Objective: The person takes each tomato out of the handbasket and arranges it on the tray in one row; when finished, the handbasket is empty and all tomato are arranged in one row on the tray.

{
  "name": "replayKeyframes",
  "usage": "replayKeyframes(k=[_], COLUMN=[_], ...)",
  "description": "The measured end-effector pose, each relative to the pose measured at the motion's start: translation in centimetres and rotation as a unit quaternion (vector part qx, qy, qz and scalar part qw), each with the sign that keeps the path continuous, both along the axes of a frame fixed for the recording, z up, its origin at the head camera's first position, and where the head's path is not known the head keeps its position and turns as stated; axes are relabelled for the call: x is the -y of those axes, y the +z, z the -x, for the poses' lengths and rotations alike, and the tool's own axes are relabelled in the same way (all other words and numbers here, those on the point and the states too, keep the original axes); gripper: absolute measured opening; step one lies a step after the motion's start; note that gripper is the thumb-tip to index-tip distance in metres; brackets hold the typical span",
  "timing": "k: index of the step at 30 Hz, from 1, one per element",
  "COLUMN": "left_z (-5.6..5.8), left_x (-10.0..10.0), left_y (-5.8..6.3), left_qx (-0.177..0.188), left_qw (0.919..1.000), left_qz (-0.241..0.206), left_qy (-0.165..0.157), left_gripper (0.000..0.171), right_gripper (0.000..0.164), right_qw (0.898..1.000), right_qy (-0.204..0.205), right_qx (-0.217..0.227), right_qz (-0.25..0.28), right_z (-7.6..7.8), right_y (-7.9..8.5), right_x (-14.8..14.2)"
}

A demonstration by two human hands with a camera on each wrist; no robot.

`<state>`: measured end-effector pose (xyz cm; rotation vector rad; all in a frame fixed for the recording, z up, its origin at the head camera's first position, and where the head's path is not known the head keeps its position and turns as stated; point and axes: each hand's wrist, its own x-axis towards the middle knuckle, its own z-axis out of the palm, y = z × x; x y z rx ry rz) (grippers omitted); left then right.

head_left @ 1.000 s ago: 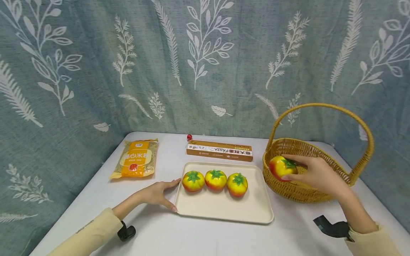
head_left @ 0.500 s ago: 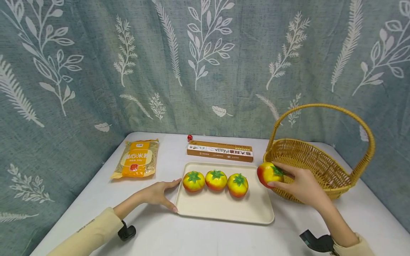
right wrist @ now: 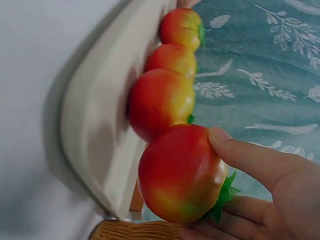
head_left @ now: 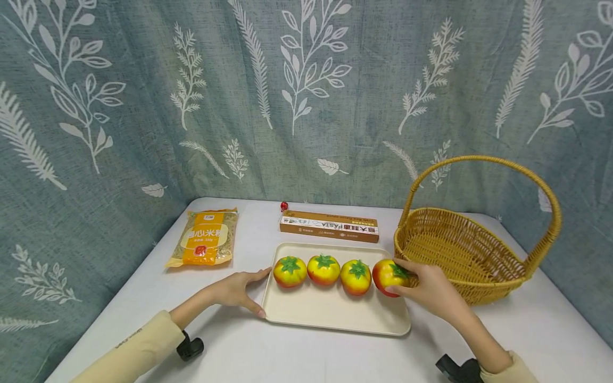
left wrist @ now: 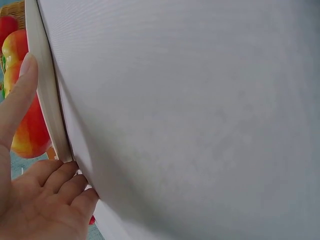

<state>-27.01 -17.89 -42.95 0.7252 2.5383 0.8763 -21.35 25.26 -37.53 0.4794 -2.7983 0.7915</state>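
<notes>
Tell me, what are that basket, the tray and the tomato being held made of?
The basket looks like woven wicker or rattan: golden strands show. The tray seems matte cream plastic, smooth with rounded corners. The tomato in the right hand looks artificial, perhaps foam or plastic: uniform colouring, flat green leaf cap.

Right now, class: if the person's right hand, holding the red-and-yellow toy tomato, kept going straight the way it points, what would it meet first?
Probably the nearest yellow-orange toy tomato on the cream tray: the right hand points leftward along the row, and its held red-and-yellow toy tomato already sits close beside it.
</notes>
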Motion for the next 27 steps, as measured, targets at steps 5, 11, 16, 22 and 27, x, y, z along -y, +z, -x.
replayKeyframes(k=[5,11,16,22,27], left_z=[0.0,-0.1,-0.1,0.1,0.1], left_x=[0.0,0.0,0.0,0.0,-0.1], left_y=[0.0,0.1,0.1,0.0,0.0], left_qx=[0.001,0.004,0.004,0.003,0.005], left_qw=[1.0000,1.0000,1.0000,1.0000,1.0000], left_qz=[0.000,-0.004,-0.008,-0.007,-0.006], left_qy=[0.001,0.001,-0.004,-0.005,-0.003], left_gripper=[0.107,0.107,0.106,0.107,0.106], right_gripper=[0.061,0.061,0.061,0.063,0.064], right_qw=[1.000,1.000,1.000,0.999,0.998], right_qy=[-0.008,-0.017,-0.020,-0.019,-0.018], right_qx=[0.007,0.001,-0.011,-0.038,-0.052], right_qz=[-0.011,-0.021,-0.017,-0.012,-0.013], right_z=[0.5,0.8,0.8,1.0,1.1], right_y=[-1.0,-2.0,-2.5,-3.1,-3.4], right_x=[0.1,0.2,0.3,0.2,0.2])
